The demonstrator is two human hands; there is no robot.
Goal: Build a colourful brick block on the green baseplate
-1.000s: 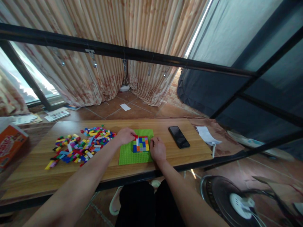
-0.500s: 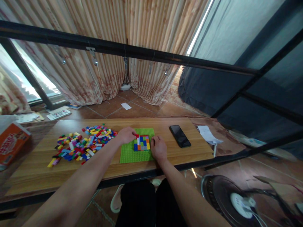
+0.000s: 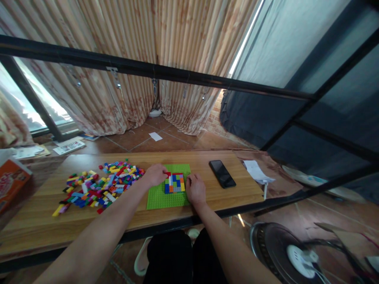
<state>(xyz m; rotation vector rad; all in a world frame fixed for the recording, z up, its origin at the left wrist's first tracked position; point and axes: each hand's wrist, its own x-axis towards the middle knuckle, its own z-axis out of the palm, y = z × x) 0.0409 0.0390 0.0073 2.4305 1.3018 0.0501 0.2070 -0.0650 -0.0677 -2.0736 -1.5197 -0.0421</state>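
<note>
A green baseplate lies on the wooden table with a small multicoloured block of bricks built on its far right part. My left hand is closed at the block's far left corner, its fingertips pinching a red brick there. Resting at the block's right edge, my right hand has its fingers curled against the baseplate; nothing shows in it.
A heap of loose coloured bricks spreads left of the baseplate. A black phone lies to the right, with a white paper at the table's right end. An orange box sits at far left, a fan on the floor.
Both hands stay at the brick block, hardly moved. The view has shifted slightly.
</note>
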